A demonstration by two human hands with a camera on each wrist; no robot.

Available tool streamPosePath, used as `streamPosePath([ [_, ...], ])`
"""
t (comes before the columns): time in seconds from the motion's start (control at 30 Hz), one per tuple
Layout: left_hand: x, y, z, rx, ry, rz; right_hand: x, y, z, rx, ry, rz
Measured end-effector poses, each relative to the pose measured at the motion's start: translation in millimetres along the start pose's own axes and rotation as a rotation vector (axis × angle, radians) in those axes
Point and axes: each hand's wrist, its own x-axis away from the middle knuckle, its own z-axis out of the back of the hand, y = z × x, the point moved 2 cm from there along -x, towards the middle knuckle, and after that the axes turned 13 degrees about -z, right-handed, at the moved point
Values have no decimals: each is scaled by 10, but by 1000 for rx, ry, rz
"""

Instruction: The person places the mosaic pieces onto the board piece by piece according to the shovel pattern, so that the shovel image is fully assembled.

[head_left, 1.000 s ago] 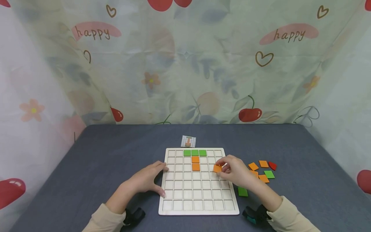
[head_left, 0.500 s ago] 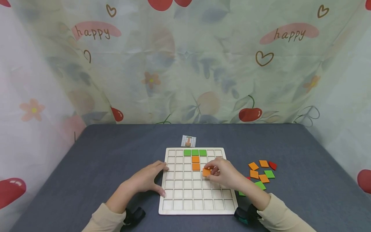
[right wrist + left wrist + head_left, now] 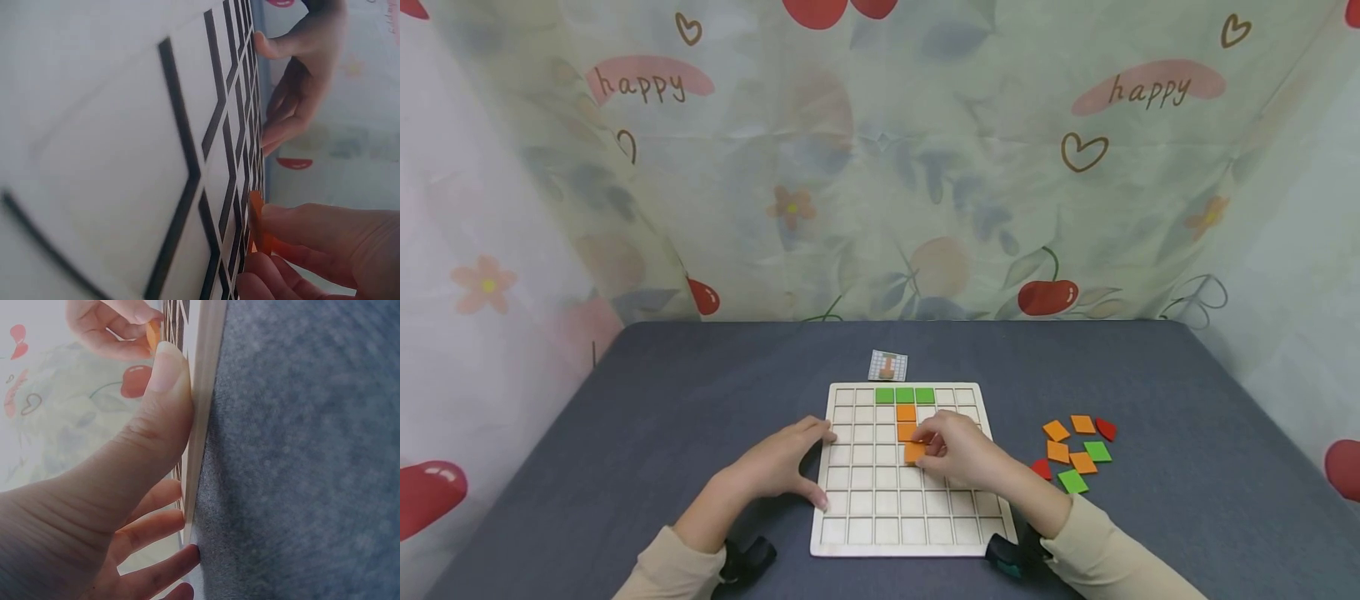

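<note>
A white grid board (image 3: 887, 527) lies on the dark table. Three green tiles (image 3: 905, 396) fill squares of its far row, with two orange tiles (image 3: 906, 412) in a column below the middle one. My right hand (image 3: 958, 450) pinches another orange tile (image 3: 913, 453) between thumb and fingers, just under that column and slightly tilted. In the right wrist view this held tile (image 3: 256, 222) stands close over the grid. My left hand (image 3: 775, 462) rests against the board's left edge, thumb and fingers spread and touching the rim, as the left wrist view shows with its thumb (image 3: 165, 381).
Several loose orange tiles (image 3: 1057, 451), green tiles (image 3: 1072, 482) and red pieces (image 3: 1105, 428) lie on the table right of the board. A small pattern card (image 3: 887, 365) sits behind the board's far edge. A printed curtain (image 3: 880, 208) hangs behind the table.
My right hand has moved left across the board, carrying the orange tile from the right-hand columns to just below the orange column. My left hand has stayed at the board's left edge.
</note>
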Motion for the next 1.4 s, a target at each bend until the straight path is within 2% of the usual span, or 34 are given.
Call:
streamPosePath([
  [0.47, 8, 4, -3, 1, 5, 1, -44, -58, -46, 22, -22, -45],
  [1.1, 4, 9, -4, 2, 10, -13, -69, -72, -43, 53, -17, -25],
  [1.27, 4, 12, -2, -9, 15, -19, -54, -8, 31, 16, -25, -56],
  [1.4, 2, 13, -2, -9, 13, -16, -13, 118, 178, 7, -12, -99],
])
